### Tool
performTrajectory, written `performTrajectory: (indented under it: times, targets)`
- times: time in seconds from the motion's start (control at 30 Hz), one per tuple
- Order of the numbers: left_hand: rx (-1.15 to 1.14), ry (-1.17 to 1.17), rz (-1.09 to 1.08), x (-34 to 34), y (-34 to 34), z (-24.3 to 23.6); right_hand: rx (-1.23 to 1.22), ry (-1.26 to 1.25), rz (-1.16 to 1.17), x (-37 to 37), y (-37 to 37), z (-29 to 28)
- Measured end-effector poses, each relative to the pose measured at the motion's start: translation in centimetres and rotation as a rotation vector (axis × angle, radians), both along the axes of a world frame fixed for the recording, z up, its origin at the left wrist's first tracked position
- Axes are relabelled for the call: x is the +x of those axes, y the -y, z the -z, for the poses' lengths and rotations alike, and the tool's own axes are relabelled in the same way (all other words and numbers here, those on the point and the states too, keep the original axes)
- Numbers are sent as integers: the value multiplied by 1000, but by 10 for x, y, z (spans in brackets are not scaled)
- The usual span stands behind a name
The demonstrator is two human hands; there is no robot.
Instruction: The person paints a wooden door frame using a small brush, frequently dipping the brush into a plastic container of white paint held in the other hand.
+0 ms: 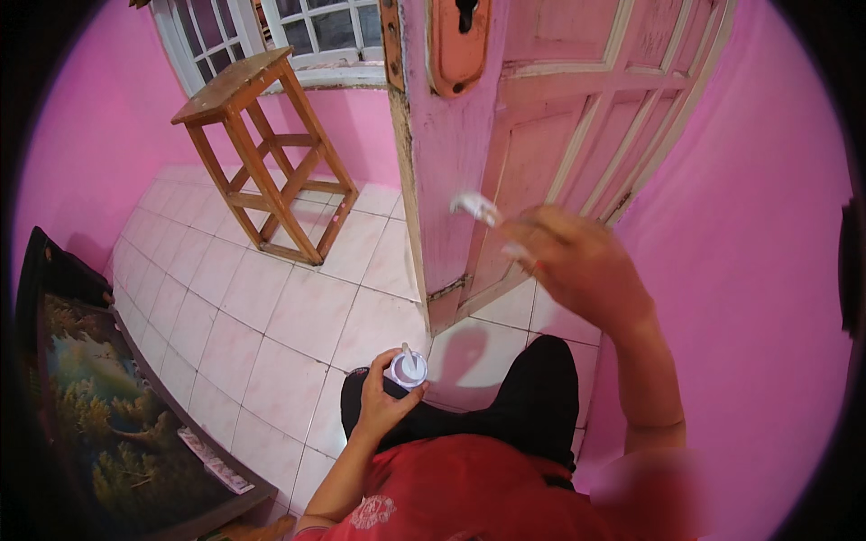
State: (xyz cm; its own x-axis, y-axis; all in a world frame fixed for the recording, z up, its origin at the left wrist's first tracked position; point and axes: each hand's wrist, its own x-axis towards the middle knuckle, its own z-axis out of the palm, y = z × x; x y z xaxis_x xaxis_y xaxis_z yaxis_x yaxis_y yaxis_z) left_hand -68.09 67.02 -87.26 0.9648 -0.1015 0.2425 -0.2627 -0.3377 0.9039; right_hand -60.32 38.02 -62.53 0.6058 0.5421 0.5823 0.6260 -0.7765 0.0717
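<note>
My right hand (577, 261) is raised in front of the door, its fingers closed round a paintbrush (478, 209). The brush's pale bristles meet or nearly meet the pinkish face of the wooden door (442, 171); motion blurs the hand slightly. Lower down, at my knee, my left hand (383, 397) grips a small round cup (409, 371) with greyish-white paint in it. A light-coloured stick (408, 354) stands tilted in that cup. On the door above the brush is an orange-pink lock plate (459, 45) with a dark keyhole.
A wooden stool (271, 149) stands by the pink wall under the white-framed window (316, 41). To the left, a dark-framed landscape painting (117, 406) leans at an angle. Pale tiles (271, 307) cover the floor. Close on my right is another pink wall (740, 298).
</note>
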Motion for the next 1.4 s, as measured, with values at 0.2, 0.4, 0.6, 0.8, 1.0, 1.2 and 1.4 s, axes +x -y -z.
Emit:
performTrajectory:
  times: [0.2,0.4,0.6,0.8,1.0,1.2,1.4]
  targets:
    - [-39,10,-27,1,-3,12,221,159,-53,-20,4,-17]
    - [-48,3,-13,2,-1,9,97,-429,-88,-17,-14,84]
    - [-28,-48,-1,1,-7,10,103,-432,-167,0,-27,156]
    - [-11,-49,-14,1,-9,12,94,-436,-115,8,-33,172]
    - [-26,-65,-13,1,-8,10,144,-417,4,-1,-29,166]
    - [-14,-55,-8,3,-7,7,128,-432,-93,-3,-44,171]
    - [-45,-31,-14,3,-7,12,249,-403,40,0,-19,149]
